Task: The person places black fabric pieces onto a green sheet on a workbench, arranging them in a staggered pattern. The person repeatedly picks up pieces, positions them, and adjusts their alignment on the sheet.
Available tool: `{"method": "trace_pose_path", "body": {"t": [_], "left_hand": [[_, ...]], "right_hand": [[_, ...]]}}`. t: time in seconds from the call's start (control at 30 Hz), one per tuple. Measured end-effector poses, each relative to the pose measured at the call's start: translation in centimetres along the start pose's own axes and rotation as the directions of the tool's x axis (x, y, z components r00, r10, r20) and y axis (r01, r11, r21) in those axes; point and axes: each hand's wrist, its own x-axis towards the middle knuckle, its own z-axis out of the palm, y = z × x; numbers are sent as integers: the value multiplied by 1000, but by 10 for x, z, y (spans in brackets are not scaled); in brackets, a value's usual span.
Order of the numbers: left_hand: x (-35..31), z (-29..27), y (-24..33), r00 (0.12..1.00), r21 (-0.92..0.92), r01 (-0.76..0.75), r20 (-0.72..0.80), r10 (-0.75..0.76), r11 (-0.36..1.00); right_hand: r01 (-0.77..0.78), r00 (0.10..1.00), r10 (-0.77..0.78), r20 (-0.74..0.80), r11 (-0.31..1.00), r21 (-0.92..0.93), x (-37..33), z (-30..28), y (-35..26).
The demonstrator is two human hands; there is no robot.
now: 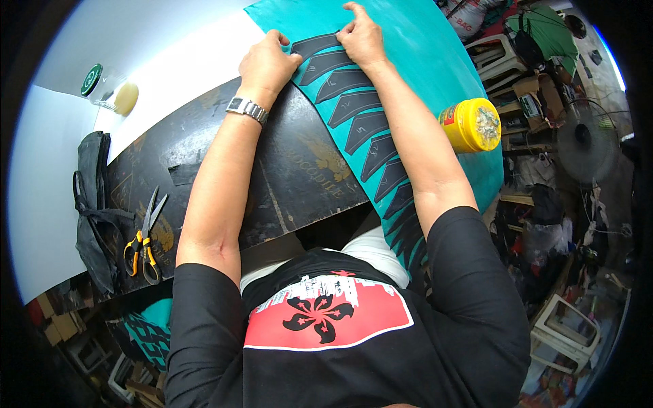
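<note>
Both hands are at the far end of a row of black, curved, pointed pieces [347,83] with pale handwritten marks, lying on a long teal sheet [415,47]. The farthest black piece [316,45] is between my hands. My left hand [269,64], below a metal wristwatch [247,109], has its thumb at that piece's left tip, with the bent index finger apart from it. At the piece's right end is the thumb of my right hand [364,39], its index finger raised away. The undersides of my fingers are hidden.
A yellow tub [471,126] stands on the teal sheet at the right. Orange-handled scissors [145,238] and folded black material [94,204] lie left on the dark tabletop [299,183]. A jar with a green lid [102,88] is beyond. A fan [583,139] and clutter fill the right.
</note>
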Motion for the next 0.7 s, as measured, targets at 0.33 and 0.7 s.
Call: {"method": "trace_pose_path", "body": {"t": [0.33, 0.7], "left_hand": [[-40, -6, -12, 921, 281, -390, 103, 376, 877], [-80, -12, -16, 925, 297, -372, 197, 325, 879]], "right_hand": [[-57, 990, 112, 85, 870, -489, 15, -14, -32], [251, 942, -83, 325, 817, -520, 15, 56, -65]]}}
